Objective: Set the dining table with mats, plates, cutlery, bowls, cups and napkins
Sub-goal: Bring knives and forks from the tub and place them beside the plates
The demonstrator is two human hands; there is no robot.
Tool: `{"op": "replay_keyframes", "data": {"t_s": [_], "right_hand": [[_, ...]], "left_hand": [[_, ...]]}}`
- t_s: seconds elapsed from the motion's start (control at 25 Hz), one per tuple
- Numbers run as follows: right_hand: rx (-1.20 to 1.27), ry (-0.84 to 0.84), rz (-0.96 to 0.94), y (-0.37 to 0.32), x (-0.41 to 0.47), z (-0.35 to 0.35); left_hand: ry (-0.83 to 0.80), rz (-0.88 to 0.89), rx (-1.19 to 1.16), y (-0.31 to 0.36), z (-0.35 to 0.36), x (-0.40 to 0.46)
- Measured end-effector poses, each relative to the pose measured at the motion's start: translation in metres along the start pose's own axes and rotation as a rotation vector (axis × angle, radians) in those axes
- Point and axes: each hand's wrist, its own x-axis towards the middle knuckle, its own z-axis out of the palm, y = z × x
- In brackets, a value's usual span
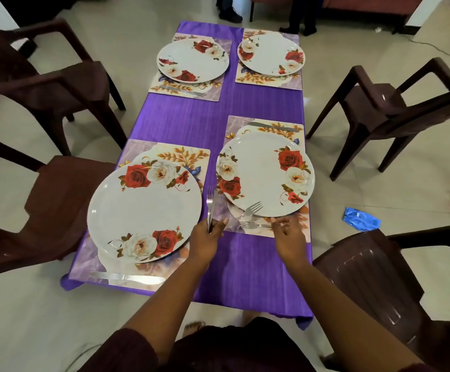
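Observation:
Four rose-patterned plates sit on floral mats on the purple table [245,269]: near left plate [144,213], near right plate [265,173], far left plate [193,60], far right plate [271,53]. My left hand [207,237] grips a fork [209,202] upright between the two near plates. My right hand [288,232] pinches the handle of a fork [250,224] lying on the near right mat [248,229]. Another fork [253,208] leans on that plate's rim. Knives lie by the near left mat [130,277], near right mat [272,126] and far left mat [183,91].
Dark brown plastic chairs stand around the table: two at left [54,194], [44,76], two at right [387,103], [395,280]. A blue wrapper [360,216] lies on the tiled floor at right. People's legs [299,14] stand beyond the far end.

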Motion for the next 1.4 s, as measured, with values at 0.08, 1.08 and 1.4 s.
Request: {"op": "replay_keyframes", "data": {"t_s": [0.08,1.08,1.4], "right_hand": [[0.131,-0.095,0.027,-0.01,-0.014,0.018],[0.075,-0.416,0.213,-0.039,-0.156,0.191],[0.088,-0.25,0.083,-0.079,-0.127,0.182]], "left_hand": [[-0.019,-0.005,-0.024,0.0,-0.014,-0.007],[0.217,-0.109,-0.278,-0.117,-0.245,-0.046],[0.207,-0.073,-0.335,-0.076,-0.248,-0.007]]}}
